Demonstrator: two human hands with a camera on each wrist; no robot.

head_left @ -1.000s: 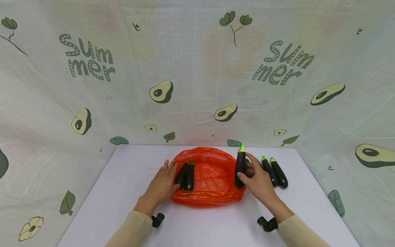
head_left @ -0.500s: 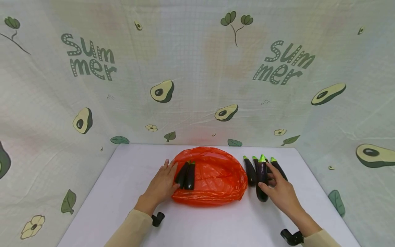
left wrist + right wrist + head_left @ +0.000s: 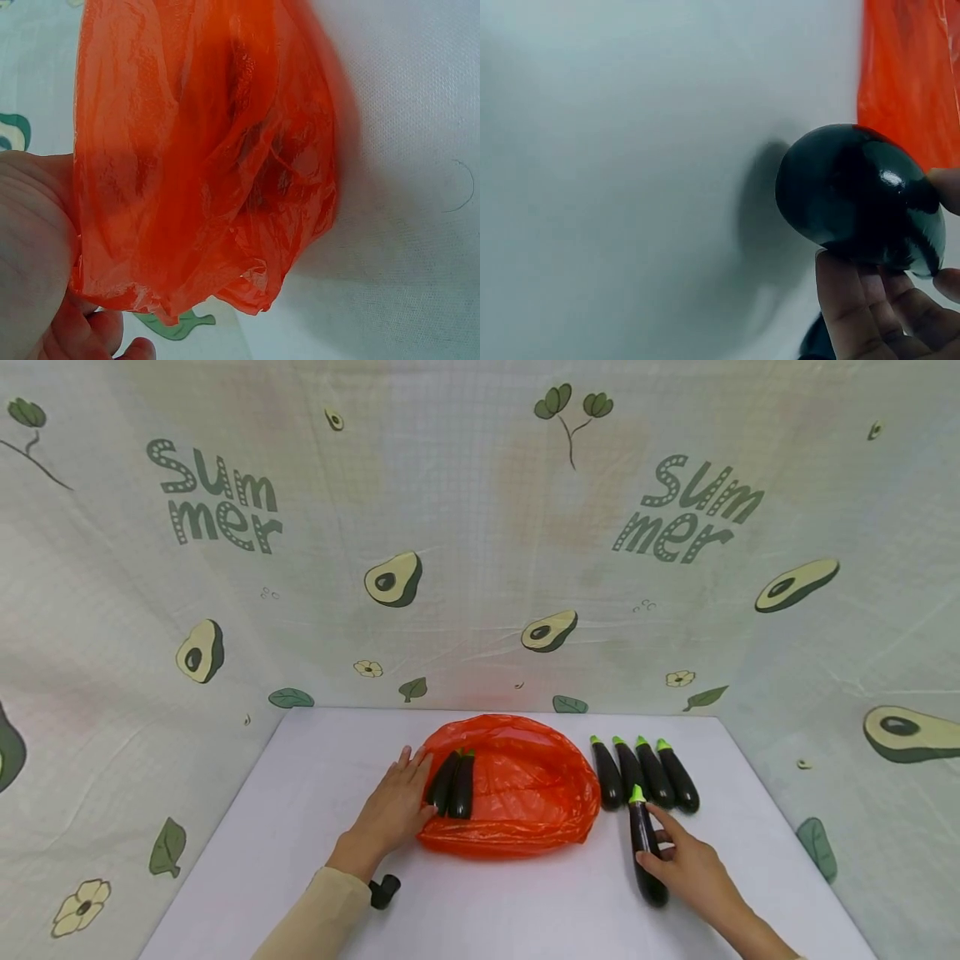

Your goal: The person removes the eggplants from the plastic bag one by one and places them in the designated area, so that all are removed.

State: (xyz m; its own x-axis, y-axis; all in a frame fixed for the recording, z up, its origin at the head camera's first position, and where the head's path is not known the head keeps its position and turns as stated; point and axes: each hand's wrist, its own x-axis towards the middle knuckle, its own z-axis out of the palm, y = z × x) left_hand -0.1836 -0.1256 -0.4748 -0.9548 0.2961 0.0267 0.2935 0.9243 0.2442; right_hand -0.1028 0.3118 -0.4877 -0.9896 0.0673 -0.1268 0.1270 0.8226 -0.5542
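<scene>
My right hand (image 3: pixel 693 864) grips a dark purple eggplant (image 3: pixel 643 852) with a bright green stem, thumb on one side and fingers on the other. In the right wrist view its glossy rounded end (image 3: pixel 855 195) hangs over the white table, with a shadow beside it. Out to the left, my left hand (image 3: pixel 390 806) rests against the left rim of a red plastic bag (image 3: pixel 525 839), fingers extended and thumb at the rim. Two eggplants (image 3: pixel 462 785) lie inside the bag's left part. From the left wrist, the bag's crinkled wall (image 3: pixel 202 165) partly covers the hand.
Several more eggplants (image 3: pixel 678 777) lie in a row right of the bag, stems pointing away. The white table (image 3: pixel 480 910) ends at a patterned cloth backdrop (image 3: pixel 465 527) behind and at both sides.
My right hand has carried the eggplant from the bag's right edge to the right, over the row, then toward the table's near side. The left hand and bag stay put.
</scene>
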